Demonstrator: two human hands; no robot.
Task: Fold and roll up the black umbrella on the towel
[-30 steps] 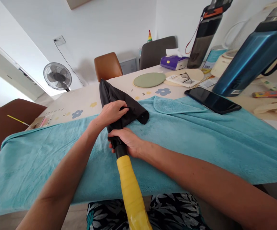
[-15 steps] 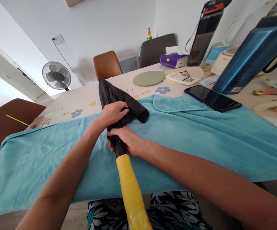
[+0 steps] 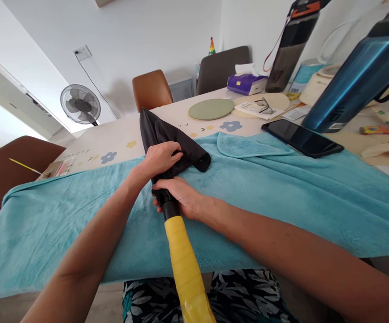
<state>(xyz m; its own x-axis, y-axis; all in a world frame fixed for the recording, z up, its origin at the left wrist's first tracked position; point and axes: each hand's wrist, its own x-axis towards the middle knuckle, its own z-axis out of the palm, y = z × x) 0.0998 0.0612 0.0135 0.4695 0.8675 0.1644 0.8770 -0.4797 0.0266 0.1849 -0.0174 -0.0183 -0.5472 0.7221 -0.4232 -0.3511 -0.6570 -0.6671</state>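
A folded black umbrella (image 3: 159,127) with a long yellow-wrapped handle (image 3: 185,264) points away from me over a turquoise towel (image 3: 235,206). Its tip lies towards the far side of the table, and the handle comes back over my lap. My left hand (image 3: 162,158) is closed around the black canopy, its fingertips partly hidden in the cloth. Just below it, my right hand (image 3: 179,193) wraps round the umbrella at the canopy's lower end, above the yellow grip. A loose flap of canopy (image 3: 201,159) sticks out to the right of my hands.
On the right stand a blue bottle (image 3: 356,83) and a dark bottle (image 3: 290,49), with a black phone (image 3: 302,137) on the towel's edge. Farther back are a green placemat (image 3: 211,109), glasses (image 3: 264,106) and a purple tissue pack (image 3: 246,84). Chairs (image 3: 152,89) surround the table.
Both hands keep the same hold on the umbrella. The whole view has shifted very slightly; nothing else visibly moves.
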